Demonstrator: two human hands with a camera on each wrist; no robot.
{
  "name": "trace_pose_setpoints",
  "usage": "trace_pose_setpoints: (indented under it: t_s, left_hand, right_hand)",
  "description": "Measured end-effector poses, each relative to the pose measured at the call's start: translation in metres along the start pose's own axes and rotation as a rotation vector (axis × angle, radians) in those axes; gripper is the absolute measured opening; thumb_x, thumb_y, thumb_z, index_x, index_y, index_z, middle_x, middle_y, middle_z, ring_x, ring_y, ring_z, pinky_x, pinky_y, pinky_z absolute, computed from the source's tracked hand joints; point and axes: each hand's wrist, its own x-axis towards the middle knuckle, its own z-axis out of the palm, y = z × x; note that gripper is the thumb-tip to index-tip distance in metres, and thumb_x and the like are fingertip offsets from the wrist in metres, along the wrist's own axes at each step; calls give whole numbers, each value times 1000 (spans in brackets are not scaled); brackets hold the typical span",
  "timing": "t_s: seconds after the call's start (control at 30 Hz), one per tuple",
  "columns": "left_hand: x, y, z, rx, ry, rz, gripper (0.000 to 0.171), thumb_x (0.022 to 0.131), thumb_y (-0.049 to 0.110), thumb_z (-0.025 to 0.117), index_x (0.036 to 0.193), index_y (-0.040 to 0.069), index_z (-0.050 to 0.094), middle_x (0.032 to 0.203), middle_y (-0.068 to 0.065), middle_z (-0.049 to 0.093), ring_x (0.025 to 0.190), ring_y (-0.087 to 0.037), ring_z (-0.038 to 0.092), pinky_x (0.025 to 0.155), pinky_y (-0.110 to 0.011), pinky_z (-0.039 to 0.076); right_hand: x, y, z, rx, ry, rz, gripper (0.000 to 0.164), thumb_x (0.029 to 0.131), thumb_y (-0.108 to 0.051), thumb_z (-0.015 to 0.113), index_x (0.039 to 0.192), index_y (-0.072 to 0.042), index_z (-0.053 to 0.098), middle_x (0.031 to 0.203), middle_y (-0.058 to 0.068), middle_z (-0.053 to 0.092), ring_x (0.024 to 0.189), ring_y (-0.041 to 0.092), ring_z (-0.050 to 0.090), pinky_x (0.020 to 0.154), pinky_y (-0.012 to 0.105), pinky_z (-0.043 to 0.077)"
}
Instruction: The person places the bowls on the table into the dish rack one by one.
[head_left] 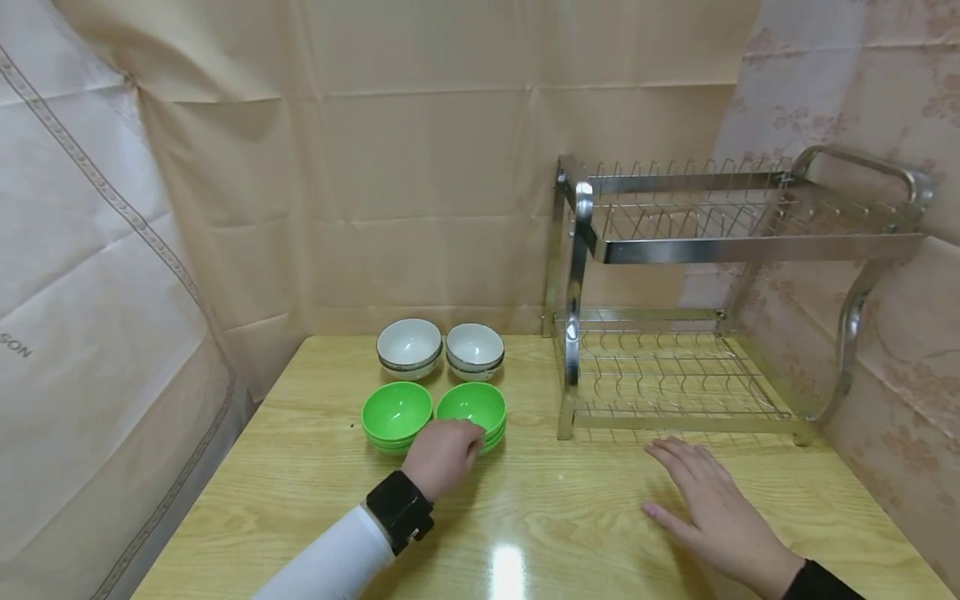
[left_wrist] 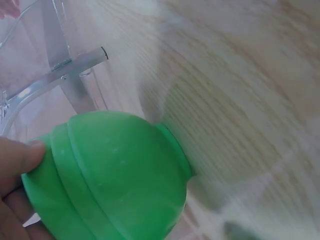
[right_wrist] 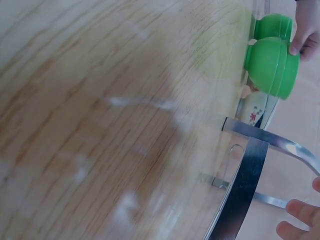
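Observation:
My left hand (head_left: pixel 442 457) reaches over the right-hand stack of green bowls (head_left: pixel 471 402) and pinches the top bowl's rim. In the left wrist view the thumb (left_wrist: pixel 27 156) presses the outside of that green bowl (left_wrist: pixel 125 175), with the other fingers over the rim. The stack appears to stand on the table. Beside it is a second stack of green bowls (head_left: pixel 396 411), partly behind my hand. My right hand (head_left: pixel 712 517) hovers with fingers extended, holding nothing, in front of the dish rack (head_left: pixel 675 423).
Two stacks of white bowls (head_left: pixel 408 343) stand behind the green ones; a floral pattern shows on one white bowl (right_wrist: pixel 254 111). The two-tier metal rack fills the table's right rear. Cloth sheets (head_left: pixel 420 167) hang behind and at both sides of the wooden table (head_left: pixel 300 500).

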Motion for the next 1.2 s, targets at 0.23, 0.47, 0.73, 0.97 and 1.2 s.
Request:
trace_pose_setpoints:
  t_s: [0.23,0.47,0.73,0.97,1.2]
  left_hand:
    - [-2,7,-18,25,134,127,7,88,10,73,92,16,73,88,6,71,80,-13,66,73,-32,54]
    - [-5,31,-32,39,169,401,16,84,5,74,96,14,72,91,5,71,84,-12,65,81,-29,53]
    - [-13,66,-35,85,45,614,18,87,16,74,103,22,73,98,13,69,95,-6,61,88,-22,47]
    - [-22,85,-31,88,11,693,19,88,18,73,106,25,71,101,16,67,98,-4,59,91,-21,46]
    - [-28,92,-32,48,-10,707,15,92,24,71,107,27,71,103,18,66,101,-2,58,94,-19,43]
  right_hand:
    - [1,-6,1,25,2,30,69,89,-39,73,143,-5,46,147,15,44,135,38,38,119,24,0]
    - [8,-22,-1,17,73,-51,67,81,-31,82,137,-7,54,142,7,50,132,30,44,112,10,5]
    - [20,-50,-9,40,183,-351,47,102,-43,48,130,-7,61,134,7,57,126,30,50,118,21,16]
    - [25,-66,-2,31,236,-644,39,105,-32,41,116,-7,68,118,7,66,113,29,61,117,31,26]
    - [22,-70,5,32,232,-743,31,105,-19,39,105,-12,69,107,-4,67,103,18,65,104,35,42]
